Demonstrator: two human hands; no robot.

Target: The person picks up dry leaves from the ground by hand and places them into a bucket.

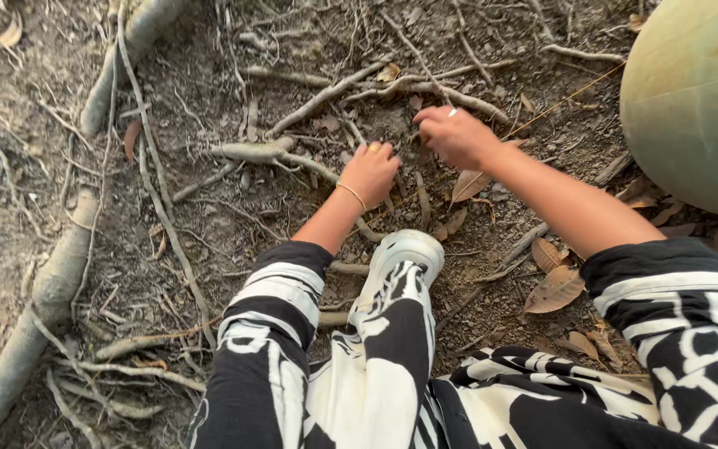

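While the person crouches over bare, root-laced ground (209, 241), the left hand (371, 172) is curled into a fist, knuckles down on the soil beside a pale root (253, 151); whether it grips anything I cannot tell. The right hand (456, 136), just beyond and to its right, is pinched closed, apparently on a thin straw-coloured stem (558, 104) that runs away toward a large smooth green rounded object (695, 100). A white shoe (405, 254) sits just below the left fist, with dry brown leaves (554, 287) under the right forearm. Pulling so fine a stem likely goes best with a steady, low tug along its length, the other hand braced. No packages, labels or signs are visible.
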